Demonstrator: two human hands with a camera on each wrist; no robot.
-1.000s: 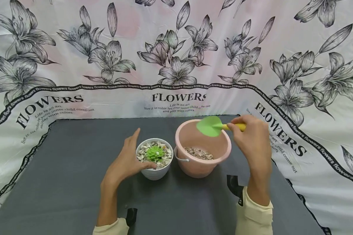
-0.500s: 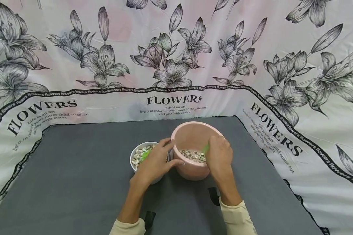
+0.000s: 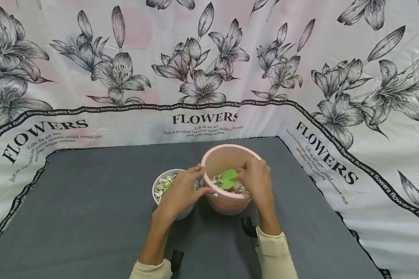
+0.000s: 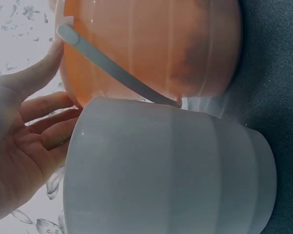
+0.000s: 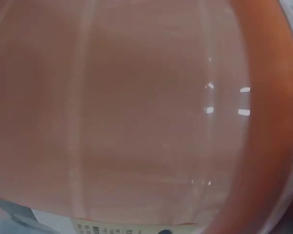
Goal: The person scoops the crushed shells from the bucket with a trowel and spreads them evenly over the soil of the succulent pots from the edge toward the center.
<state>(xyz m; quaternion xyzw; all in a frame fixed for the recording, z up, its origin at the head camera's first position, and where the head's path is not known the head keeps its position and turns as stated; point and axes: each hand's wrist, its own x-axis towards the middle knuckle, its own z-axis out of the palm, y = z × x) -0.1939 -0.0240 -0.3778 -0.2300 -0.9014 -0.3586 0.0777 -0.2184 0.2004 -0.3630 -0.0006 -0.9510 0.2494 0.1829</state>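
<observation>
In the head view my right hand [image 3: 256,180] reaches over the near right rim of a pink bucket [image 3: 230,203] and grips a toy shovel. The shovel's green blade [image 3: 228,179] lies over the pebbles [image 3: 238,188] inside; its handle is hidden by the hand. My left hand [image 3: 181,192] rests its thumb and fingertips, spread apart and fairly straight, against the bucket's left rim, near the grey bail handle [image 4: 115,70]. Below that hand stands a white pot [image 4: 161,165] of stones [image 3: 163,186] with a green succulent [image 3: 168,185], partly covered by the hand.
Pot and bucket stand close together on a dark grey tabletop [image 3: 101,209]. White cloth [image 3: 136,128] printed with flowers lines the back and sides. Pink bucket wall [image 5: 151,107] fills most of the right wrist view, and a printed label [image 5: 112,227] shows low in it.
My left hand has moved from the pot to the bucket's rim. My right hand has lowered the shovel from above the bucket into it, and the blade now shows over the pebbles.
</observation>
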